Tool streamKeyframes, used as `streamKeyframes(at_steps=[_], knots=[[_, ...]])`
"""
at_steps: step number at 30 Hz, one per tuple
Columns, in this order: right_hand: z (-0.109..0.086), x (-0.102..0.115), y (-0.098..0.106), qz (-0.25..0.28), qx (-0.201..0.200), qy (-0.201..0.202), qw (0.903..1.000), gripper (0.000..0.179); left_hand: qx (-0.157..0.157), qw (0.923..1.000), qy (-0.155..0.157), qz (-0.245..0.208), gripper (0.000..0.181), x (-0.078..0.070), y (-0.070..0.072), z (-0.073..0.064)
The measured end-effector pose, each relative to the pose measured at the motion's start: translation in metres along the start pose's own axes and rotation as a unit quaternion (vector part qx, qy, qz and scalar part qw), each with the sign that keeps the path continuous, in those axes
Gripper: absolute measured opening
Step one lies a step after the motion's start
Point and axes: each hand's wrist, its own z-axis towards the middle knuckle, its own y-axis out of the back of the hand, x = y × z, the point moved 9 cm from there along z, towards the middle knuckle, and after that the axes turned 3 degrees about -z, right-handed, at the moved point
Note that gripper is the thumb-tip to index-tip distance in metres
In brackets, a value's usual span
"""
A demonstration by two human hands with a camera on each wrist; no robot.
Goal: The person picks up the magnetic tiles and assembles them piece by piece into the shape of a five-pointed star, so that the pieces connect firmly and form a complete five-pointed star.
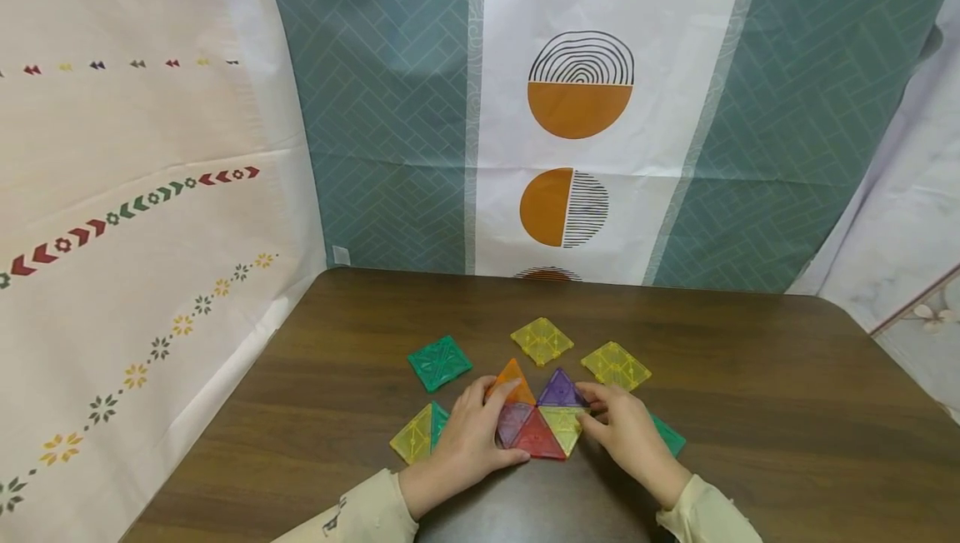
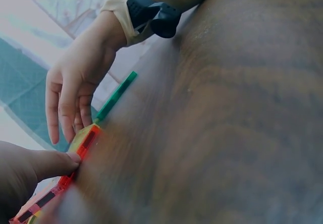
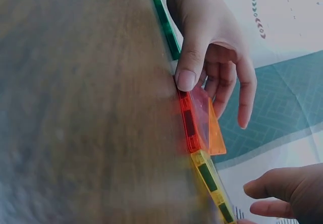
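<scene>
Five tris lay flat on the table [image 1: 330, 343] btw. the hands, edges abutting: orange [image 1: 513, 383], mauve [image 1: 513, 423], red [image 1: 540, 436], yellow tri [image 1: 564, 425] and purple [image 1: 560, 391], their points meeting at a common ctr. One wedge was missing, on the far side btw. orange and purple, so the gap faced away from the person; red's outer edge faced toward them. The set had no clear long axis, approx. as wide as deep. L hand [image 1: 467, 426] was nearer, in contact: fingers spread loosely, tips over orange, thumb pressed at red's near edge, nothing lifted. R hand [image 1: 624, 426] was half open at the R side, fingertip at purple's outer corner, thumb just beside yellow tri, no firm grip visible; whether the thumb touched, couldn't tell. Set therefore lay to L hand's right and R hand's left. Loose squares nearby: green sq. [image 1: 439, 363] far L, yellow sq. [image 1: 542, 341] beyond the gap, another yellow one [image 1: 617, 366] beyond R hand. No brand or label legible on any tile; dark print on L sleeve [image 1: 352, 514] too small to read; tag [image 1: 341, 256] at the curtain's lower edge showed no readable text.
</scene>
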Motion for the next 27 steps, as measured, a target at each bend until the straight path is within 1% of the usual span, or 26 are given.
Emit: streamKeyframes(at_steps=[4,6,9,11,13,15,17,19,22,24,27], knots=[[0.001,-0.003,0.001,0.026,-0.005,0.004,0.9996,0.036,0.002,0.9999,-0.002,-0.012,0.087,0.000,0.001,0.001],[0.003,-0.007,0.000,0.037,-0.002,0.000,0.9993,0.036,0.004,0.9995,0.000,-0.030,0.085,0.000,0.002,0.001],[0.005,-0.012,-0.002,0.052,0.005,-0.009,0.9986,0.034,0.001,0.9969,0.009,-0.078,0.080,0.002,0.005,0.004],[0.006,-0.015,-0.003,0.068,0.011,-0.016,0.9975,0.034,-0.005,0.9932,0.017,-0.115,0.075,0.004,0.008,0.006],[0.007,-0.018,-0.004,0.088,0.019,-0.022,0.9957,0.034,-0.013,0.9868,0.026,-0.159,0.070,0.008,0.012,0.008],[0.007,-0.020,-0.005,0.106,0.025,-0.029,0.9936,0.034,-0.019,0.9780,0.040,-0.204,0.064,0.014,0.015,0.009],[0.008,-0.021,-0.005,0.116,0.025,-0.033,0.9923,0.033,-0.020,0.9658,0.059,-0.252,0.061,0.020,0.016,0.010],[0.008,-0.022,-0.005,0.122,0.023,-0.034,0.9917,0.032,-0.021,0.9520,0.080,-0.295,0.057,0.026,0.015,0.011],[0.008,-0.023,-0.005,0.136,0.020,-0.033,0.9900,0.030,-0.026,0.9364,0.106,-0.333,0.052,0.035,0.014,0.012],[0.008,-0.022,-0.006,0.153,0.027,-0.024,0.9876,0.031,-0.033,0.9329,0.115,-0.340,0.048,0.039,0.013,0.013],[0.008,-0.020,-0.010,0.186,0.048,-0.008,0.9814,0.033,-0.041,0.9345,0.119,-0.333,0.044,0.043,0.013,0.014]])
